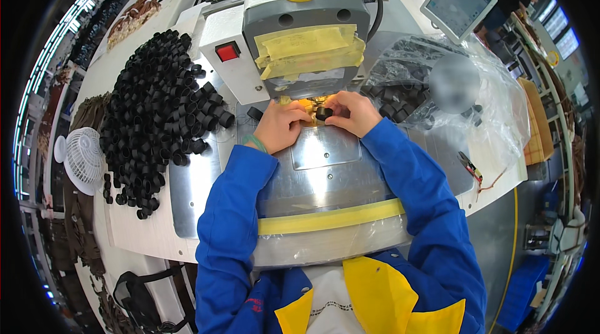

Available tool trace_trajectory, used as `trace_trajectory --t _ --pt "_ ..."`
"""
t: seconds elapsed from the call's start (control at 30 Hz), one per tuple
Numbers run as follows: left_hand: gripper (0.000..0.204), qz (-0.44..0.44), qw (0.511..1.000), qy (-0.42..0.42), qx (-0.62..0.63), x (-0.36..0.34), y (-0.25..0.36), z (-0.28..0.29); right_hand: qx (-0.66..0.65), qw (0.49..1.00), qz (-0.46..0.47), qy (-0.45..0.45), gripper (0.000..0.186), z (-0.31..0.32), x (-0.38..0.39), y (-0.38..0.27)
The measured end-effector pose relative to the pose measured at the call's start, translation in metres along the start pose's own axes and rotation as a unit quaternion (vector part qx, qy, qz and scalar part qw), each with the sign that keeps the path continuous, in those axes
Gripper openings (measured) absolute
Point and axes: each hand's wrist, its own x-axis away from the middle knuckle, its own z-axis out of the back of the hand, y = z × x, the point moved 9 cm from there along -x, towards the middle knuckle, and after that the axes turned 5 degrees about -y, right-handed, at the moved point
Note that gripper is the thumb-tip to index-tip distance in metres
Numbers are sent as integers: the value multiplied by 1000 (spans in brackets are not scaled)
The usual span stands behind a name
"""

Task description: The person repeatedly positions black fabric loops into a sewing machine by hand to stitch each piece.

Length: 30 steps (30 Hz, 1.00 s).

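Under the head of an industrial sewing machine, my right hand pinches a small black fabric loop at the lit needle area. My left hand is at the left of the needle, fingers bent and pressed together. Whatever its fingertips hold, if anything, is hidden. One more black loop lies on the metal bed plate, just left of that hand. A large heap of similar black loops covers the table at the left.
Right of the machine lies a clear plastic bag with black loops in and around it. Thread snips rest near the table's right edge. A tablet screen stands at the back right, a white fan at the left. Another person is far right.
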Motion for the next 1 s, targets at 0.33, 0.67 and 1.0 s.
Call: trace_trajectory --t 0.33,0.67,1.0 --pt "18 158 965 56 199 4 -32 4 184 959 214 36 14 -2 9 -22" --pt "26 252 945 127 166 -2 -43 -11 205 961 165 81 17 2 -6 -26" --pt "20 289 929 124 194 -1 -58 -20 32 992 -81 90 23 10 -11 20"
